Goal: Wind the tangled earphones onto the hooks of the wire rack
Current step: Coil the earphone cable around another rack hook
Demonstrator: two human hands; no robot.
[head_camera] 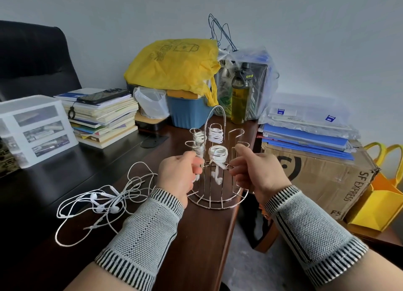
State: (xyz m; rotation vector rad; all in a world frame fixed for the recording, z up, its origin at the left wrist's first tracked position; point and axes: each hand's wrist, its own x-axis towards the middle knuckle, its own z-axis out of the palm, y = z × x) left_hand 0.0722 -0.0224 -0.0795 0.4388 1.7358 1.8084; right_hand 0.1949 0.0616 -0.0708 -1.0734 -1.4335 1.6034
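We've got the wire rack (218, 170) standing upright at the desk (196, 236) edge, four hooks wound; left hand (177, 177) and right hand (257, 173) both curl around its wires, tangled earphones (102, 203) sprawled left, a box (316, 173) right beside

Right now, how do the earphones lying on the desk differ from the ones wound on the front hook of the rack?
The loose earphones sprawl in wide tangled loops, while the wound earphones form a tight coil. The loose earphones lie flat on the desk; the wound earphones hang on the wire rack, earbuds dangling below. Neither hand grips the loose earphones. Both are white and wired.
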